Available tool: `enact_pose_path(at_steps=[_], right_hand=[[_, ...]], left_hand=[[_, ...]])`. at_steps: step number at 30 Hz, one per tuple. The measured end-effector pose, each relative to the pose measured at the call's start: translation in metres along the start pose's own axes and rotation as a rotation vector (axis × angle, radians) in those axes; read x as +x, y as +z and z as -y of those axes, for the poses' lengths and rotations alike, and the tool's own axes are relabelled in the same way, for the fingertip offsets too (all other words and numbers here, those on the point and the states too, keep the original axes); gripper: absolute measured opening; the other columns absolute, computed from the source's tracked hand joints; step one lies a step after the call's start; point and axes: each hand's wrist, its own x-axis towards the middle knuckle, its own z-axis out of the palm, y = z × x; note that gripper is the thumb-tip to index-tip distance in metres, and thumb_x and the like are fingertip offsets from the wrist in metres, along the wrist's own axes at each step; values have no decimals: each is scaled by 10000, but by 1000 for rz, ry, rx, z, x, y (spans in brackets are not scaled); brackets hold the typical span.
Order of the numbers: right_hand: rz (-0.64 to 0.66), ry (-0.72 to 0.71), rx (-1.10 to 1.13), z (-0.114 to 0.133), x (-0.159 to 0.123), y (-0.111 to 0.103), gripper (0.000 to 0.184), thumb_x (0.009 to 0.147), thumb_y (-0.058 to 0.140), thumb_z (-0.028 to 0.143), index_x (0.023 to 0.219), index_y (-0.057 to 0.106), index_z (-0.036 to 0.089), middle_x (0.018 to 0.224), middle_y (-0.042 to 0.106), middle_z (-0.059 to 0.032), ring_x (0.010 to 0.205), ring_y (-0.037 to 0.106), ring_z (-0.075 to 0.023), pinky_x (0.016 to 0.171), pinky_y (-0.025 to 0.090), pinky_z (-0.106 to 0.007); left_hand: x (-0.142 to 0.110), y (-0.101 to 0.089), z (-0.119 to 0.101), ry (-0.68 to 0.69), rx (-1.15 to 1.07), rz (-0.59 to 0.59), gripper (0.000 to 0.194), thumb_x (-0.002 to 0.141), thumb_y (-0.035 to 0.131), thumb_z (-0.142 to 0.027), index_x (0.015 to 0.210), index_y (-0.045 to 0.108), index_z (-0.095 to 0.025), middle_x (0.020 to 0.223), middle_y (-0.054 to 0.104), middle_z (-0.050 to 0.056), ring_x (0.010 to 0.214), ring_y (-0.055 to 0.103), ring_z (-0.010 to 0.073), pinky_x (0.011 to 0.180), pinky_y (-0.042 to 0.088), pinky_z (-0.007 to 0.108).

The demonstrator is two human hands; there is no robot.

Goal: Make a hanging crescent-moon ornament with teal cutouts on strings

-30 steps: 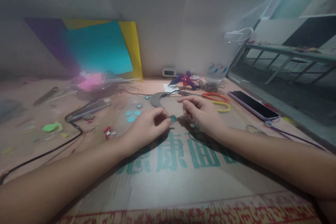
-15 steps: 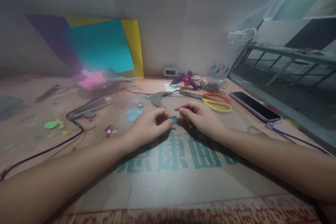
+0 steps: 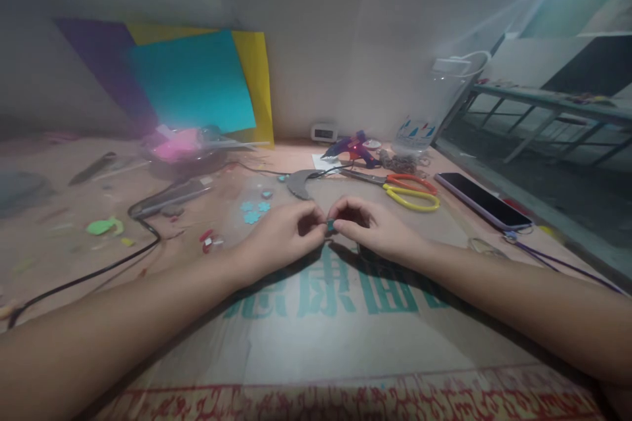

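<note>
Between my two hands is a small teal piece (image 3: 330, 226), mostly covered by fingertips; its exact shape cannot be made out. My left hand (image 3: 291, 230) pinches it between thumb and forefinger. From the other side, my right hand (image 3: 368, 223) closes its thumb and fingertips on the same piece. Light-blue flower cutouts (image 3: 255, 212) lie just beyond my left hand. Behind both hands is a grey crescent-shaped piece (image 3: 299, 184). Scissors (image 3: 409, 192) with one orange and one yellow handle rest past my right hand.
A purple glue gun (image 3: 356, 147) with a red light stands by the wall, near a small digital display (image 3: 324, 132) and a clear plastic cup (image 3: 417, 125). A phone (image 3: 484, 200) lies at right. Coloured sheets (image 3: 197, 85) lean at left; a black cable (image 3: 93, 271) crosses the table.
My right hand has come in to the left, and its fingertips now meet the teal piece that my left hand was pinching. The view has shifted slightly.
</note>
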Motion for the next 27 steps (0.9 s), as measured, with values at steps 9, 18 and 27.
enact_pose_path(at_steps=[9, 18, 27], right_hand=[[2, 37, -22, 1, -3, 1, 103, 820, 574, 269, 857, 581, 173, 780, 605, -9, 693, 535, -134, 636, 416, -262], [-70, 55, 147, 2, -1, 0, 311, 888, 515, 439, 1047, 557, 175, 748, 554, 12, 596, 509, -115, 509, 385, -238], [-407, -21, 71, -2, 6, -9, 244, 842, 613, 366, 730, 484, 192, 590, 501, 49, 535, 456, -95, 523, 371, -231]], left_hand=[[-1, -1, -5, 59, 73, 17, 135, 817, 525, -252, 794, 630, -170, 719, 642, 1, 649, 558, 136, 593, 373, 249], [1, -1, -2, 38, 29, 17, 106, 811, 516, -228, 785, 608, -182, 728, 642, -6, 663, 567, 135, 606, 391, 244], [1, -1, -1, -33, -29, 16, 135, 839, 520, -283, 797, 608, -189, 729, 662, 1, 665, 586, 147, 598, 416, 245]])
